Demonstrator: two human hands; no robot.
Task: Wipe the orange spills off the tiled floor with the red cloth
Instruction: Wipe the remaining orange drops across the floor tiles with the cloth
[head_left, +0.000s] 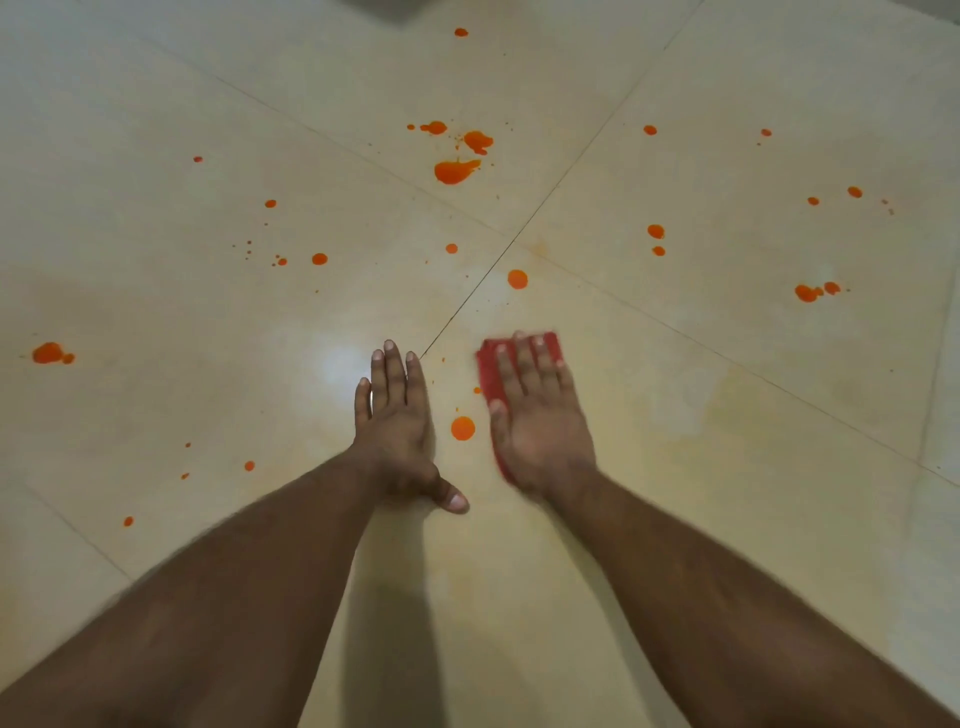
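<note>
Right hand (540, 415): flat, fingers straight, pressing cloth (491, 371) to floor (727, 467) for wiping. Left hand (397, 421): flat, empty, bracing. Nearest spill (463, 428) between hands; others scattered.

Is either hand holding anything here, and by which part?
Nothing is gripped. The right hand presses flat on top of the red cloth; the left hand rests flat on the bare floor.

Indoor room, probably domestic, seen from above at floor level. Large glossy cream floor tiles (701, 130) meet at thin dark grout lines (524, 223) and reflect an overhead light as a bright glare patch (340, 364). Orange spills (454, 171) dot the tiles. No furniture identifies the room further.
</note>
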